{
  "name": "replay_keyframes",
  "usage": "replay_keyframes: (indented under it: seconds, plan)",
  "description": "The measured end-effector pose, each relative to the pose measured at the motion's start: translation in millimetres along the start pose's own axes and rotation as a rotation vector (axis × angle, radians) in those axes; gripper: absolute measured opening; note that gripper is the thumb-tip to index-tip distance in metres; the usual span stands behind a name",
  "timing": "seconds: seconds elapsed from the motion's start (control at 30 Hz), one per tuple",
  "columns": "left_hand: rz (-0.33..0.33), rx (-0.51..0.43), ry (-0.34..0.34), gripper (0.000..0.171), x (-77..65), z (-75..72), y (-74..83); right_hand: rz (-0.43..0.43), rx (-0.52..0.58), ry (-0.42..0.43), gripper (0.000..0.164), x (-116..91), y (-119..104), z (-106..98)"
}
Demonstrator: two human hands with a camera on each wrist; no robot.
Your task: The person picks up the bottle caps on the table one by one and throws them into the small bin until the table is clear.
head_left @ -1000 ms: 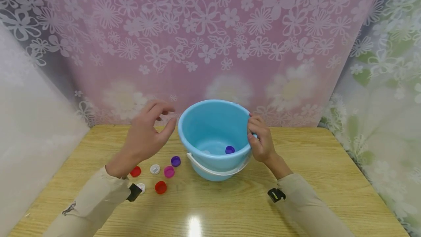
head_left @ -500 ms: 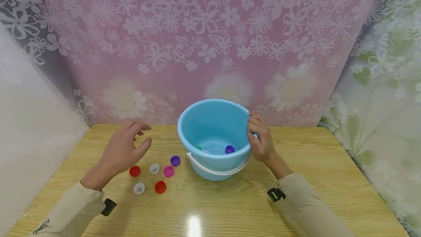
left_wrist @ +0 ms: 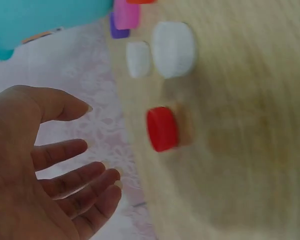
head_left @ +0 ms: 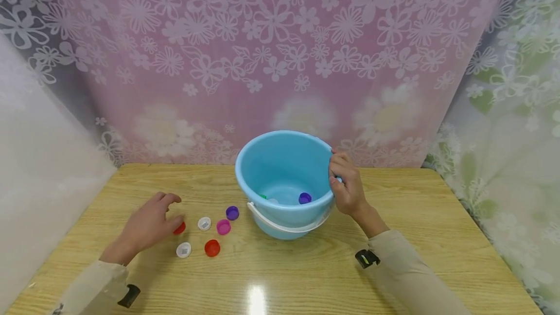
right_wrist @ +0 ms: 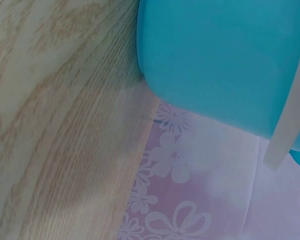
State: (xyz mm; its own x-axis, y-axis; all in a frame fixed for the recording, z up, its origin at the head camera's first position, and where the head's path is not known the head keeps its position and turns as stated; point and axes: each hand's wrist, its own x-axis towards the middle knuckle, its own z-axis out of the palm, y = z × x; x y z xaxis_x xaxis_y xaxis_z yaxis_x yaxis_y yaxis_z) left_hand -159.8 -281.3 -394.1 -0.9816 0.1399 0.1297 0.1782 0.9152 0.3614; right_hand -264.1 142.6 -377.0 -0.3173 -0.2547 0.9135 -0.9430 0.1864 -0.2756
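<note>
My left hand [head_left: 146, 225] hovers at the left with fingers relaxed and apart, holding nothing. Just beyond its thumb a red bottle cap [head_left: 180, 229] lies on the table, partly covered by the thumb in the head view. The left wrist view has that red cap [left_wrist: 162, 129] to the right of the fingertips, apart from them. With its fingers curled over the rim, my right hand [head_left: 347, 186] grips the right side of a light blue bucket [head_left: 286, 215]. Inside the bucket are a purple cap [head_left: 305, 198], a pale one and a bit of green.
Between hand and bucket lie two white caps, one nearer [head_left: 183, 250] and one farther [head_left: 204, 223], a pink cap [head_left: 223, 227], a purple cap [head_left: 232, 213] and another red cap [head_left: 212, 248]. The white bucket handle [head_left: 284, 229] hangs in front. A floral curtain [head_left: 280, 86] backs the wooden table [head_left: 393, 266].
My left hand has moved from beside the bucket left and down toward the red cap. A green piece has come into view inside the bucket. The right hand keeps its grip in place.
</note>
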Motion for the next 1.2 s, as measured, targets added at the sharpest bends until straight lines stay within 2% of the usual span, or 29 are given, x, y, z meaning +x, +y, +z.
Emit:
replay_keyframes:
  seconds: [0.17, 0.37, 0.77, 0.9, 1.2]
  plan:
    - [-0.022, -0.028, -0.02, 0.038, -2.7, 10.7, -13.1, -0.003, -0.003, 0.004, 0.016, 0, 1, 0]
    - [-0.044, -0.01, -0.055, 0.044, -6.3, 17.0, -18.6, -0.009, -0.002, 0.004, 0.017, 1, 1, 1]
    - [-0.003, 0.033, -0.035, 0.05, -7.5, 28.9, -23.6, -0.006, -0.003, 0.002, 0.018, 1, 1, -1]
    - [0.027, 0.059, -0.019, 0.045, -5.7, 31.9, -25.4, -0.012, 0.001, 0.009, 0.017, 2, 1, -1]
    - [0.053, 0.052, -0.005, 0.029, -7.7, 33.6, -27.3, -0.007, 0.008, -0.003, 0.016, 0, 1, 1]
